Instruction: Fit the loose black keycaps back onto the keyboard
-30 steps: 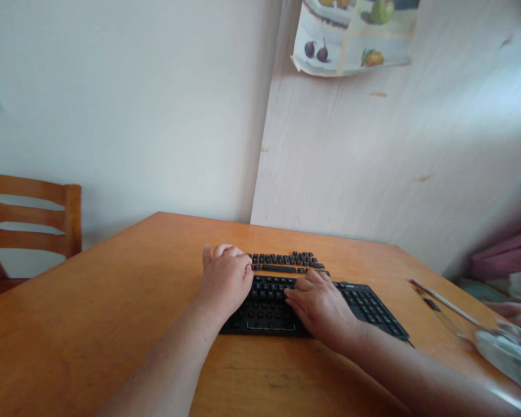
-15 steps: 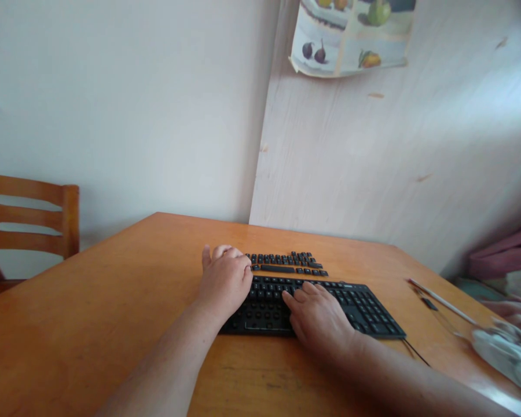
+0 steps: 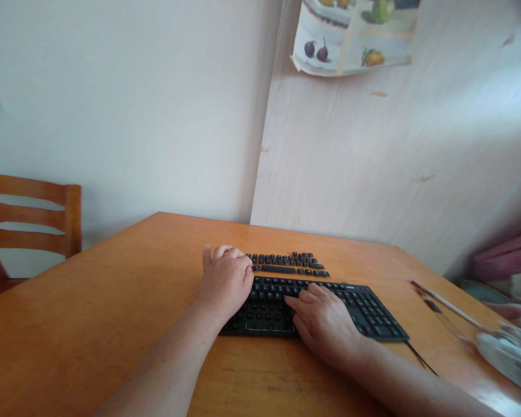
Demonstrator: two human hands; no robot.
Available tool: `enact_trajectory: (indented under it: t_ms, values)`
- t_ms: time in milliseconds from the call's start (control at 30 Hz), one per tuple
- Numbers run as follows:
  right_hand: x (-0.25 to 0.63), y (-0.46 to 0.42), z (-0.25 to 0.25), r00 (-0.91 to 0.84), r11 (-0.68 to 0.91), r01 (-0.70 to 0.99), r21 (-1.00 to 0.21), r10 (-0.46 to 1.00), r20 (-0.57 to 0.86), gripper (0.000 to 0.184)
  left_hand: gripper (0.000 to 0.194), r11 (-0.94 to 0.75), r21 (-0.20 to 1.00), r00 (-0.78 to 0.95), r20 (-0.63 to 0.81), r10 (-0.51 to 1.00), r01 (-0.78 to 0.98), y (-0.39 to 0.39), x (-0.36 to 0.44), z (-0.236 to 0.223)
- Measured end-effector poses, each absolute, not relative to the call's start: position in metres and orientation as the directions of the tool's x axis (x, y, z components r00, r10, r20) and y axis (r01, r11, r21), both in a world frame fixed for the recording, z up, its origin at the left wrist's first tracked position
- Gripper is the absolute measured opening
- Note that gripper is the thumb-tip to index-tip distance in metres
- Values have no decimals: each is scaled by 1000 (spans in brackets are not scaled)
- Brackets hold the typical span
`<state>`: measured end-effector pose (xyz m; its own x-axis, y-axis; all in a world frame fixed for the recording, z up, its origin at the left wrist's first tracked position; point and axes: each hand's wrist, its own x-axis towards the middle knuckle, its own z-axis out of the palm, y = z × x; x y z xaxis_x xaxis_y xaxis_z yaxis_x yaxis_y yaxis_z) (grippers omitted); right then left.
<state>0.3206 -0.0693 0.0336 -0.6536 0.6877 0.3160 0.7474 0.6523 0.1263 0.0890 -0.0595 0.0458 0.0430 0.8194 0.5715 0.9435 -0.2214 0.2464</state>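
A black keyboard [image 3: 271, 328] lies on the wooden table; its lower left rows are bare of keycaps, with the sockets showing. My left hand [image 3: 226, 284] is over its upper left corner, close to the loose keycaps. The little finger stands apart, and the hand looks open, though its fingertips are hidden. My right hand [image 3: 325, 318] lies over the middle of the keyboard with its fingers stretched out. One fingertip touches the keys at the edge of the bare area. Beyond the keyboard, loose black keycaps [image 3: 282, 259] stand in rows with a long space bar [image 3: 278, 269].
A cable [image 3: 421, 358] leaves the keyboard's right side. Farther right are a thin rod [image 3: 445, 302], a small dark item [image 3: 433, 306] and a whitish plastic-looking bundle [image 3: 506, 354]. Another person's hand [image 3: 516, 315] shows at the right edge. A wooden chair [image 3: 73, 220] stands left.
The whole view has shifted slightly. My right hand's fingers have moved a little over the keys; my left hand has kept its place.
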Motion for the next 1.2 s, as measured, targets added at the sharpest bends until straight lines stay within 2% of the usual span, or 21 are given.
enact_trajectory:
  t_ms: [200, 433, 667, 833, 1100, 1200]
  values:
    - [321, -69, 35, -626, 644, 761, 71, 702, 338, 24, 23, -234, 255, 47, 577, 816, 938, -60, 89, 46]
    - [321, -64, 33, -617, 641, 766, 40, 717, 325, 29, 23, -235, 259, 48, 571, 819, 937, -60, 90, 46]
    - [322, -62, 31, -600, 653, 757, 0, 696, 395, 30, 23, -233, 254, 46, 577, 815, 939, -59, 89, 45]
    - [322, -63, 32, -610, 654, 757, -7, 709, 355, 28, 23, -230, 247, 48, 577, 816, 941, -60, 89, 45]
    - [323, -62, 33, -602, 660, 750, -42, 708, 368, 28, 24, -233, 243, 56, 568, 821, 942, -60, 89, 45]
    - [326, -59, 37, -581, 663, 745, -74, 699, 417, 29, 23, -230, 247, 54, 562, 825, 941, -60, 90, 45]
